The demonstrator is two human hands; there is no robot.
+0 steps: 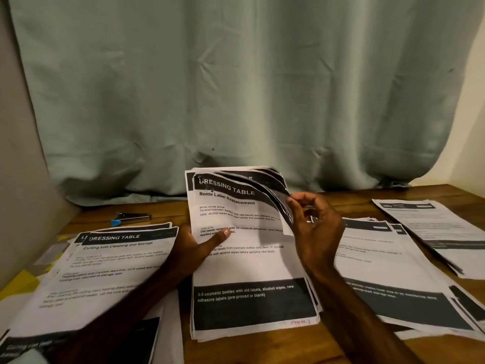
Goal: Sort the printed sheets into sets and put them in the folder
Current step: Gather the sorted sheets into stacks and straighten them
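My left grip (199, 245) is clamped on the stack of sheets (249, 266), thumb on top, my right grip (312, 227) pinching its curled far corners, so I'd peel one sheet only, read its heading, then lay it on the matching pile (118, 261) just beside the left grip.

Single view: the head-worn wide-angle camera is looking forward and down across the tabletop (170, 212) from the person's own side, sitting close above the stack of sheets (249, 261) at the near edge; it is facing a curtain (236, 88) hanging behind the tabletop's far edge.
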